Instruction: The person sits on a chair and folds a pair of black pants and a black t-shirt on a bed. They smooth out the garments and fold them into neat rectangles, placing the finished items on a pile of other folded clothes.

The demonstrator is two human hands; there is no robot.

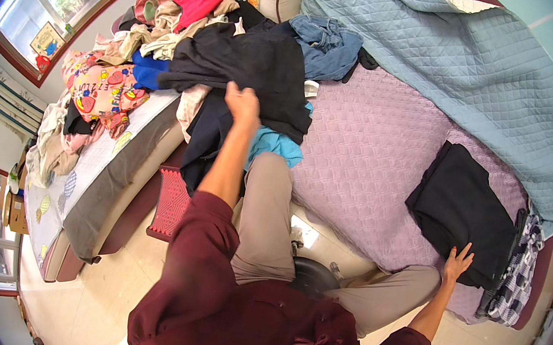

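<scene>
My left hand point(243, 104) grips the lower edge of a black garment point(249, 61) spread over the heap of clothes. Beneath it show a dark navy garment point(213, 125) and a turquoise cloth point(275, 143). Far to the right, my right hand point(457, 262) rests with fingers apart on a folded black garment point(465, 208) that lies on the lilac quilted bedspread point(367, 158). A black-and-white checked cloth point(519, 270) pokes out beside this folded piece. Just behind the spread black garment sits a blue denim garment point(324, 48).
A light-blue quilt point(459, 55) is bunched along the back of the bed. Left of me are a printed pink garment point(103, 92), a red cloth point(202, 3) and a patterned mattress edge point(63, 197). A red woven-patterned item point(173, 201) stands low near my knee.
</scene>
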